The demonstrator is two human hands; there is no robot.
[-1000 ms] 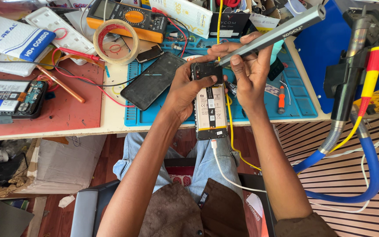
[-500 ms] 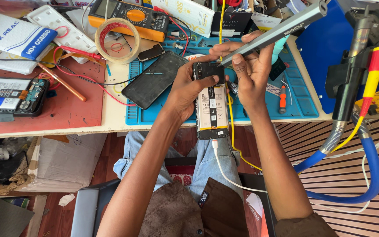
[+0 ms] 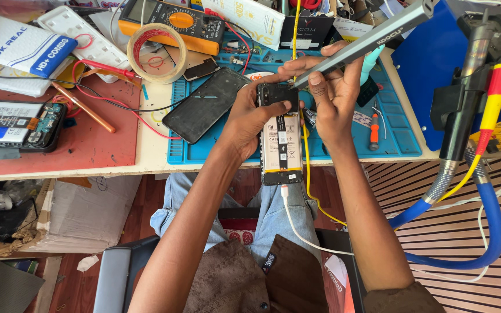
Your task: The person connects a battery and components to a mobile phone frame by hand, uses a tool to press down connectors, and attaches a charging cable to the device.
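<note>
Far to the left of the grip, on the red mat of the counter (image 3: 88, 145), lies a second opened phone (image 3: 15, 124) with its circuit board bare, and beside it a copper-coloured rod (image 3: 82, 107). Nearer, a roll of tape (image 3: 156, 53) sits below an orange multimeter (image 3: 172, 20) whose red lead trails across the mat. Just left of the grip, a dark phone back cover (image 3: 207, 104) lies flat on the blue work mat (image 3: 349, 145), apart from its phone.

At the grip itself, the left hand (image 3: 250, 119) is closed around the upper part of an opened smartphone (image 3: 279, 136), thumb pressed on the black camera end. The phone is held off the counter edge, over the lap, with its battery face up and a white cable (image 3: 302, 232) plugged into its lower end. The right hand (image 3: 331, 93) is closed around a long grey metal tool (image 3: 372, 37), pen-fashion, with its tip on the top of the phone just beside the left thumb.

Right of the grip, a small orange screwdriver (image 3: 374, 128) rests on the blue mat, and farther right a stand carries blue hoses (image 3: 482, 232).

Judging by this, the phone is already open with its cover off, and work at the top end is under way; reassembly is not yet begun.
</note>
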